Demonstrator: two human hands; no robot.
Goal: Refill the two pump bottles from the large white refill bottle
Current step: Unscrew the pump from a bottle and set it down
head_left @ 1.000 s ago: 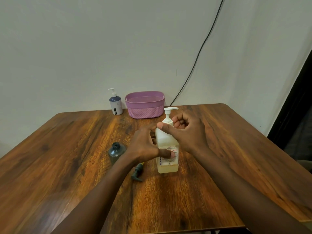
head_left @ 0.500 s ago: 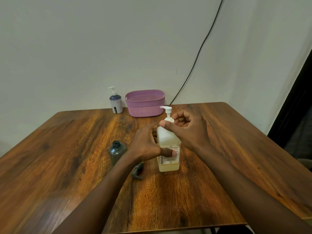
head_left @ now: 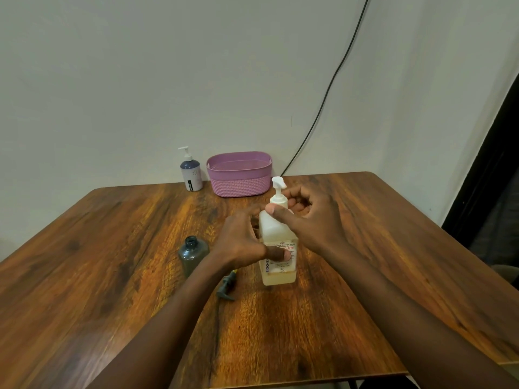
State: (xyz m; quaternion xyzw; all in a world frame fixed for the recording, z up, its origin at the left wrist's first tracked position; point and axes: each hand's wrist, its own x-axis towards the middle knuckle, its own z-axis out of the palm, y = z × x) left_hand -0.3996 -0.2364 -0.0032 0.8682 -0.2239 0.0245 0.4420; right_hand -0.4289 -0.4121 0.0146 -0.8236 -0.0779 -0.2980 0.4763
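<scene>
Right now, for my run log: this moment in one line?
left hand: holds refill bottle body | right hand: pinches its pump collar | grey bottle: uncapped, upright | grey pump: lying on table

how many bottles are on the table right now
3. White refill bottle: centre, held by the left hand and right hand. Open grey bottle: just left of it. Small pump bottle: far edge, beside the purple basket. None appears hidden.
</scene>
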